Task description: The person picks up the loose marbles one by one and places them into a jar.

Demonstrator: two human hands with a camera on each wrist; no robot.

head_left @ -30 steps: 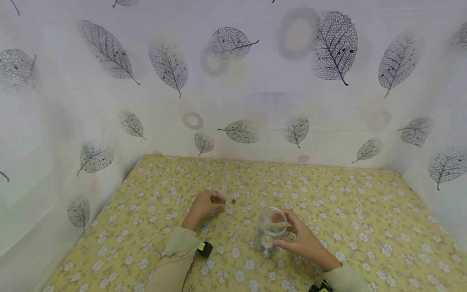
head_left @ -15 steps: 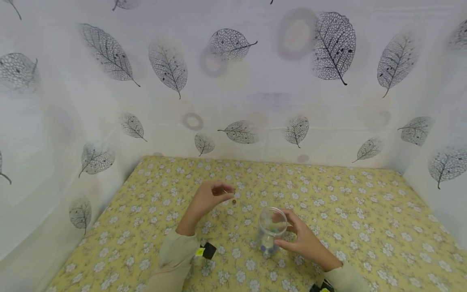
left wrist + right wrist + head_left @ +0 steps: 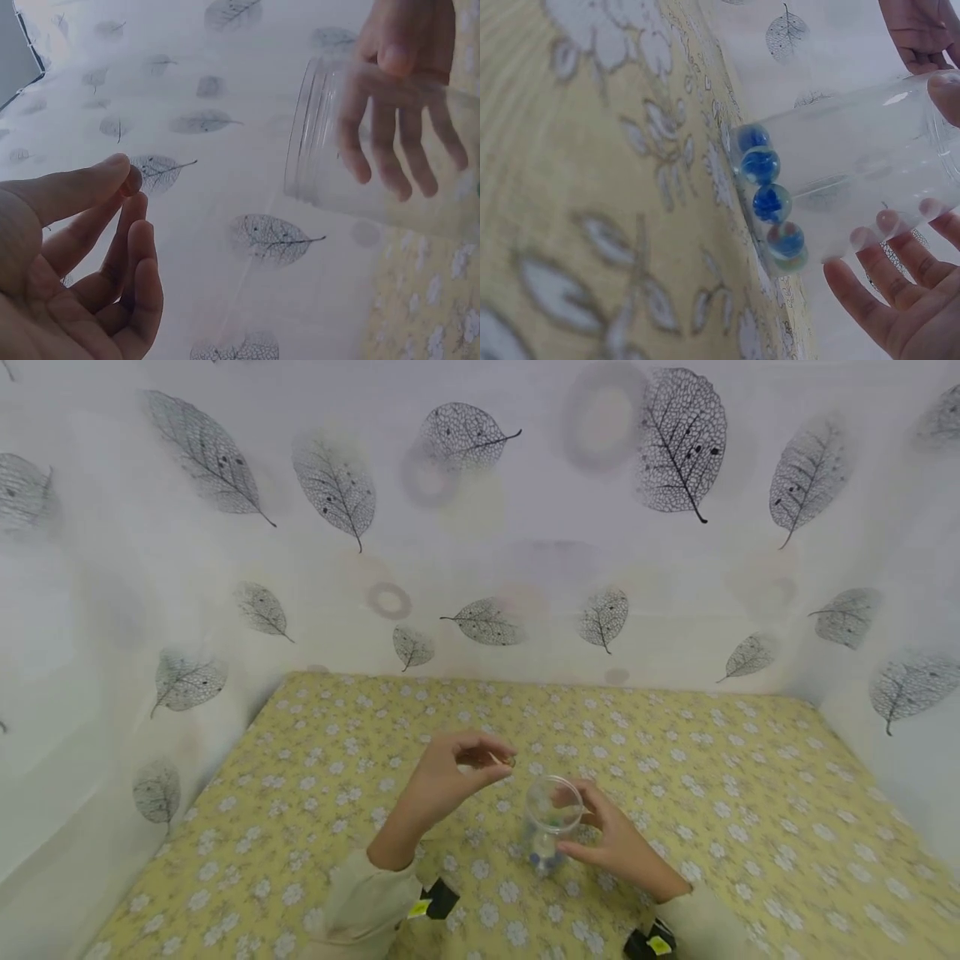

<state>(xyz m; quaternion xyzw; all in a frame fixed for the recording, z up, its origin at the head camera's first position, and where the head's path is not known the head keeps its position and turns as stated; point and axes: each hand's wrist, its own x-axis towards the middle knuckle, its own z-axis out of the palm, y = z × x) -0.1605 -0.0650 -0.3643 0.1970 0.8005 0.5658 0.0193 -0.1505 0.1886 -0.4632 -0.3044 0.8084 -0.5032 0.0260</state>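
Between thumb and fingertip my left hand (image 3: pixel 446 781) pinches a small brownish marble (image 3: pixel 133 181), raised above the cloth to the left of the jar's mouth. A clear plastic jar (image 3: pixel 553 831) stands upright with its mouth uncovered. My right hand (image 3: pixel 613 845) holds it from the right side, the thumb at the near side and the fingers around the far side. Several blue-swirled marbles (image 3: pixel 771 204) lie on the jar's bottom in the right wrist view, and a greenish one (image 3: pixel 792 262) shows at their edge.
A yellow cloth with white flowers (image 3: pixel 705 777) covers the table. Behind and at both sides hangs a pale curtain (image 3: pixel 540 652) printed with grey leaves. Black wrist devices (image 3: pixel 441 899) sit at both sleeves.
The brown marble that lay on the cloth is now pinched in my left hand, which has lifted and moved right toward the jar. My right hand keeps its hold on the jar.
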